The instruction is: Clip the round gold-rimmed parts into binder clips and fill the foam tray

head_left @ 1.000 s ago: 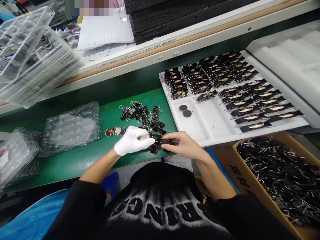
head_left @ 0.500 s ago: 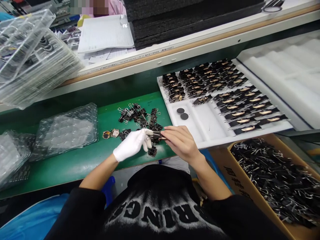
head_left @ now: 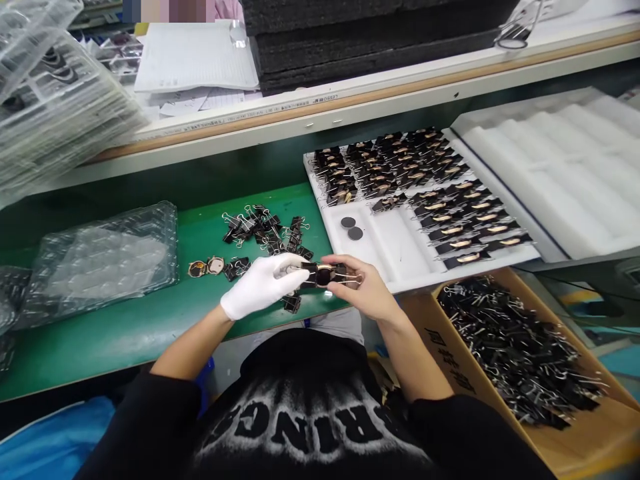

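Observation:
In front of my body both hands hold a small round watch case, dark-faced with a gold-coloured rim, with black binder clips on its two sides. My left hand, in a white glove, pinches the clip on the left side. My bare right hand is closed around the right clip and the case's edge. Behind my hands is a pile of loose black binder clips on the green bench. Two more gold-rimmed watch cases lie left of my glove.
A white foam tray at the right bears rows of clipped cases and two dark discs. A cardboard box of binder clips stands below it. Clear plastic trays lie left; a ledge crosses behind.
The case between my hands has turned so its dark round face shows, with a clip on each side. My right fingers have opened wider around it. The view has shifted slightly right.

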### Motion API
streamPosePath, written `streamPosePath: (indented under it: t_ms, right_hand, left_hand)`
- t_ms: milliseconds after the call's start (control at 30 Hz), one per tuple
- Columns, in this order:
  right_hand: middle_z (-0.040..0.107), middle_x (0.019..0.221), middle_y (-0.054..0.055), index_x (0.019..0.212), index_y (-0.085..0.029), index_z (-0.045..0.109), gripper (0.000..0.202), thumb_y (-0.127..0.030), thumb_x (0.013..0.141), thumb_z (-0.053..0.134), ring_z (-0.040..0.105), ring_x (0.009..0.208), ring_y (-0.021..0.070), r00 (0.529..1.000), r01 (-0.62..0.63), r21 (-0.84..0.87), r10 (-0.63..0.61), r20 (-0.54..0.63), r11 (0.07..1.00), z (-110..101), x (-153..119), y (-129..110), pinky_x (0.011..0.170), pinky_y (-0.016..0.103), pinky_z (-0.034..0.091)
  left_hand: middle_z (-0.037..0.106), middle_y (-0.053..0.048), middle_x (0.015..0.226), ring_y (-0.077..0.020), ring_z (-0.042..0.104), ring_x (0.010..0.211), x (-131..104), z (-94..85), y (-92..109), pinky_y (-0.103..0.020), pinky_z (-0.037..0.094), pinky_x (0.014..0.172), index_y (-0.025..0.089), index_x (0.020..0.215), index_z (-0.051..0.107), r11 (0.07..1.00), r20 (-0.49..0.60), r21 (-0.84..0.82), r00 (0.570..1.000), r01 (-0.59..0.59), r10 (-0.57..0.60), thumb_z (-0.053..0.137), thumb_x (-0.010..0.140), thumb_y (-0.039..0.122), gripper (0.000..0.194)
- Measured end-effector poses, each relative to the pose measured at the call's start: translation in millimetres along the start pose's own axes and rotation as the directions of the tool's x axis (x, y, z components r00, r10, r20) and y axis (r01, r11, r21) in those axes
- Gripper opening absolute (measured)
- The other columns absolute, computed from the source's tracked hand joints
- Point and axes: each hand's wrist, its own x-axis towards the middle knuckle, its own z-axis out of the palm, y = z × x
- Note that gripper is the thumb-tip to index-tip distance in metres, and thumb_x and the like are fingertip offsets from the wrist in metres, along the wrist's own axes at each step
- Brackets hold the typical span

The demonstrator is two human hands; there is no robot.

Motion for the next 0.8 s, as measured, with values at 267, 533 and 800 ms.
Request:
streamPosePath:
  t_ms: [267, 533, 800]
  right_hand:
    - [0.081, 0.087, 0.007, 0.092, -0.019, 0.077, 0.033, -0.038, 0.069, 0.089, 0.077, 0.075, 0.0236, 0.986, -0.019, 0.068, 0.030, -0.165, 0.998, 13, 2, 1, 0.063, 0.032, 0.063]
    - [0.082, 0.092, 0.009, 0.095, -0.019, 0.077, 0.031, -0.039, 0.073, 0.087, 0.079, 0.082, 0.0260, 0.982, 0.008, 0.006, -0.006, -0.187, 1.000, -8, -7, -3, 0.073, 0.036, 0.066]
    - [0.064, 0.136, 0.017, 0.138, -0.023, 0.058, 0.058, -0.044, 0.087, 0.077, 0.067, 0.122, 0.0284, 0.745, 0.293, -0.348, -0.441, -0.501, 0.890, -72, -26, 30, 0.097, 0.043, 0.060]
  left_hand:
    - [0.044, 0.006, 0.064, -0.0085, 0.035, 0.060, 5, 0.9, 3, -0.024, 0.029, 0.055, 0.018, 0.081, 0.067, 0.966, 0.058, 0.205, 0.988, -0.154, 0.145, 0.058, 0.098, 0.053, 0.040]
    - [0.056, 0.004, 0.071, -0.0107, 0.048, 0.063, 26, 7.6, 11, -0.024, 0.037, 0.060, 0.020, 0.103, 0.070, 0.950, 0.188, 0.250, 0.971, -0.190, 0.145, 0.056, 0.099, 0.055, 0.038]
    - [0.068, -0.007, 0.098, -0.0215, 0.064, 0.092, 103, 44.4, 57, -0.031, 0.046, 0.082, 0.021, 0.102, 0.075, 0.710, 0.166, 0.572, 0.905, -0.411, 0.391, 0.058, 0.099, 0.054, 0.037]
